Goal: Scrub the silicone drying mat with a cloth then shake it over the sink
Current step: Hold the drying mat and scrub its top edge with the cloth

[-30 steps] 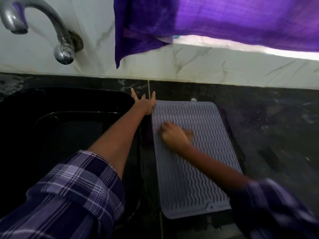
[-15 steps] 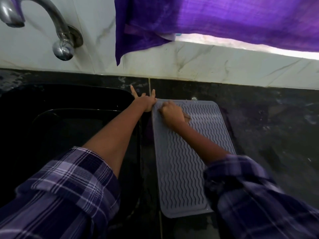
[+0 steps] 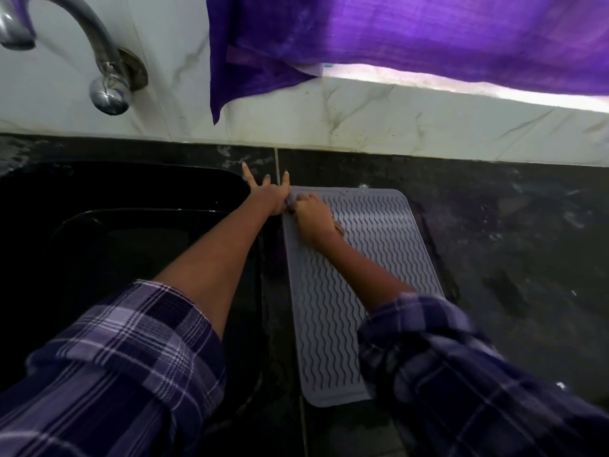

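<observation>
A grey silicone drying mat (image 3: 369, 252) with wavy ridges lies flat on the dark counter, just right of the black sink (image 3: 108, 245). My left hand (image 3: 268, 194) presses down at the mat's far left corner with fingers spread, holding nothing. My right hand (image 3: 313, 219) is closed over a small cloth (image 3: 339, 229), only a sliver of which shows under the palm. It rests on the mat's far left part, touching my left hand.
A chrome tap (image 3: 102, 70) juts from the white marble wall above the sink. A purple towel (image 3: 362, 41) hangs over the ledge at the top. Dark wet counter (image 3: 514, 245) stretches to the right of the mat.
My right hand with the cloth has slid from the mat's middle toward the far left corner, up against my left hand. The left hand has stayed in place.
</observation>
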The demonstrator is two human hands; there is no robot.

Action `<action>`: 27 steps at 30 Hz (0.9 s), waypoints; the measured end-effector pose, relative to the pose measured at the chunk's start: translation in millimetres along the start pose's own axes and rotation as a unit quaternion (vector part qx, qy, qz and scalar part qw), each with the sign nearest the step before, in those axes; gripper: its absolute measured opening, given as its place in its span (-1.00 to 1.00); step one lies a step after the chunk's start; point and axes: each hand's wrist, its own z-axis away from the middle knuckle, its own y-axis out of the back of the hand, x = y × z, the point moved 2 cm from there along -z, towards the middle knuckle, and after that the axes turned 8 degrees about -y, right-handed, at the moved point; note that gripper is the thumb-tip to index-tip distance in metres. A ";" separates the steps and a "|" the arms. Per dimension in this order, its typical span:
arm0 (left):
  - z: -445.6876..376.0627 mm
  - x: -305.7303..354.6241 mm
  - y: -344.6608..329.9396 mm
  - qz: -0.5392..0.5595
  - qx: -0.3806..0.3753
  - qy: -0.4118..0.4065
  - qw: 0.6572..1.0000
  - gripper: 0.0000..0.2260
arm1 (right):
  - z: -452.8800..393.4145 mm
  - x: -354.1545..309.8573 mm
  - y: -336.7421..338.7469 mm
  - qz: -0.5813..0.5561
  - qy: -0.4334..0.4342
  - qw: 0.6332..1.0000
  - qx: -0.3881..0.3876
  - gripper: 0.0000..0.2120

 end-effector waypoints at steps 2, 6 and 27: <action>-1.3 -0.3 -2.8 -0.011 0.003 -0.010 1.000 -0.36 | 36.4 5.2 -10.8 -0.041 0.016 0.999 0.000 -0.69; 2.1 4.3 -0.8 -0.020 0.011 -0.017 1.000 -0.27 | 142.7 9.7 -22.4 -0.057 0.147 0.982 -0.106 -0.60; 82.8 46.3 -24.5 -0.075 0.056 -0.046 0.995 -0.59 | 159.5 27.9 12.4 -0.100 0.108 0.978 -0.149 -0.75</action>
